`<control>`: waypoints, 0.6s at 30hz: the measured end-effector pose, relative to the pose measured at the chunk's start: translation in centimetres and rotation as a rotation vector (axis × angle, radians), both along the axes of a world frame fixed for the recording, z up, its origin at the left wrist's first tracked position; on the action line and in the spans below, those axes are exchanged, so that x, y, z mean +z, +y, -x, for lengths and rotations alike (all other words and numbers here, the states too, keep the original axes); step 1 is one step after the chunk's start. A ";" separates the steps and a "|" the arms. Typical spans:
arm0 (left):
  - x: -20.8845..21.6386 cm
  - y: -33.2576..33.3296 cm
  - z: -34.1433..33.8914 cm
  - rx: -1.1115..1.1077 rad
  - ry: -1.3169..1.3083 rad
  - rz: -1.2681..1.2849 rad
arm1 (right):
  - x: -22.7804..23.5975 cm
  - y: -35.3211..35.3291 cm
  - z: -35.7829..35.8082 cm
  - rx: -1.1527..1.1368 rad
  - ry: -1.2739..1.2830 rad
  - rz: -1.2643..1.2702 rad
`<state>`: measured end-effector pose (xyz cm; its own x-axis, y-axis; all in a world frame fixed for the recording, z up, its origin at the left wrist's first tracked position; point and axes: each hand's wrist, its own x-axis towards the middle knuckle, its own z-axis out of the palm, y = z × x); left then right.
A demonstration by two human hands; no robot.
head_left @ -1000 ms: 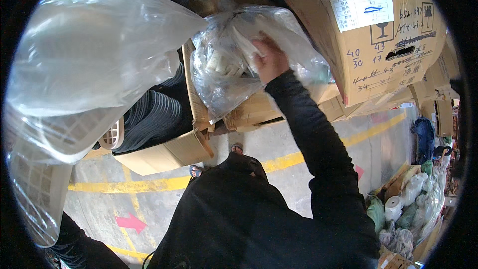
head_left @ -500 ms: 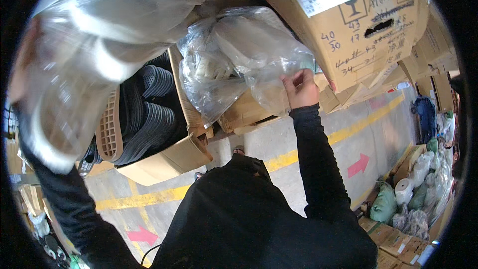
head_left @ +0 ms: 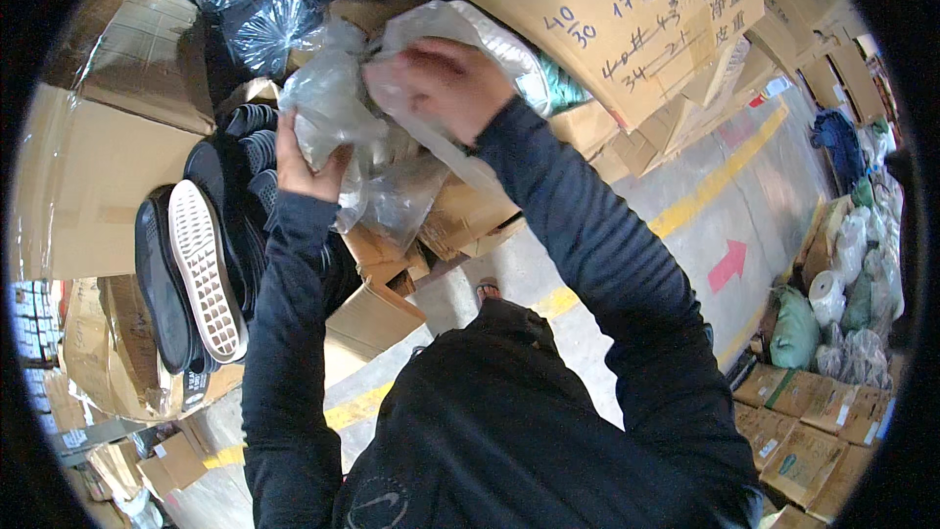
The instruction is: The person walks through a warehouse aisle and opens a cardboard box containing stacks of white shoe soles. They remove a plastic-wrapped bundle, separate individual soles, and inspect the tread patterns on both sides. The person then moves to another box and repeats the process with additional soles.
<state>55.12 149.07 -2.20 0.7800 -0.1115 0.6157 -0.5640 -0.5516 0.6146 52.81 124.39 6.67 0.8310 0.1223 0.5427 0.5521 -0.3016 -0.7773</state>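
Note:
My left hand point(head_left: 308, 165) is closed round the lower left side of a crumpled clear plastic bag point(head_left: 333, 103), thumb toward the right. My right hand point(head_left: 455, 88), slightly blurred, is bent over the upper part of the plastic with the film gathered in its fingers. Pale contents show dimly through the bag, but I cannot make out their kind. Left of my left hand, stacks of black shoe soles point(head_left: 157, 279) fill an open carton. A white sole point(head_left: 208, 269) with a gridded underside lies on top of them.
A large carton point(head_left: 666, 49) with handwriting stands at the upper right. Dark bagged goods point(head_left: 269, 34) sit at the back left. Yellow lines and a pink arrow point(head_left: 728, 266) mark the floor. Green sacks point(head_left: 795, 328) and more cartons point(head_left: 818, 456) are at the right.
My left hand, with blurred clear plastic at the far left before, has come to the middle bag. My right hand has moved up and left. The view has shifted, showing more of the soles.

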 end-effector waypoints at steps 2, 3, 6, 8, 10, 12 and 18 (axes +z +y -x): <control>1.2 -2.5 0.8 -0.068 -0.119 0.022 | 0.3 2.7 0.2 0.062 -0.001 -0.054; 1.8 -3.5 0.9 -0.125 -0.038 -0.001 | 0.2 3.9 0.6 0.084 0.033 0.051; 3.6 -3.0 -0.6 -0.031 0.148 -0.250 | -0.4 5.4 1.8 0.125 -0.169 0.157; 4.2 -1.1 -1.4 0.198 0.159 -0.517 | -1.3 4.3 3.7 0.098 -0.364 0.101; 4.9 0.8 -2.0 0.320 -0.305 -0.716 | -1.8 0.7 5.2 -0.092 -0.003 0.445; 5.7 1.1 -1.8 -0.126 -0.109 0.103 | -1.6 -3.2 5.4 -0.322 0.352 0.381; 9.9 -3.8 4.6 -0.227 0.493 0.778 | -0.5 -7.2 7.4 -0.565 -0.082 0.634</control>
